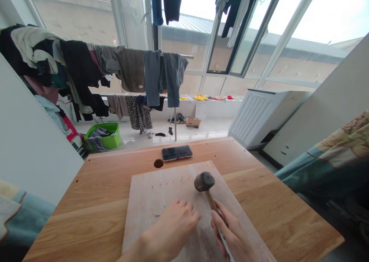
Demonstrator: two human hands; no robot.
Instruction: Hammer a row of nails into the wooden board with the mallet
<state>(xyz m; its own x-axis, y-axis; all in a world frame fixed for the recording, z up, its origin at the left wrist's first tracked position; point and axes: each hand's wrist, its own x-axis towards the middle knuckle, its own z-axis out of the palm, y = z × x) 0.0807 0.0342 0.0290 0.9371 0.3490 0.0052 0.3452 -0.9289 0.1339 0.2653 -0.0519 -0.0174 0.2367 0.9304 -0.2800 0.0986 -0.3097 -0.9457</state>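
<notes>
My right hand (232,229) is closed round the wooden handle of a rubber mallet (204,181), whose dark, worn head is raised toward the board's far right part. My left hand (180,218) is over the middle of the wooden board (141,196), with its fingers curled in. Whatever those fingers hold, if anything, is hidden. Across the far part of the board runs a row of several nails (181,178); the two at the right stick up visibly, the others show as small dots. Beside my left hand are a loose nail (157,215) and another small nail (165,206).
Beneath the board is a wooden table (95,196) with a round hole (158,163). A phone (177,153) lies beyond the board. Farther off stand a laundry-laden drying rack (175,120), a green basket (111,141) and a white ribbed cabinet (248,116). Curtains (331,158) hang at both sides.
</notes>
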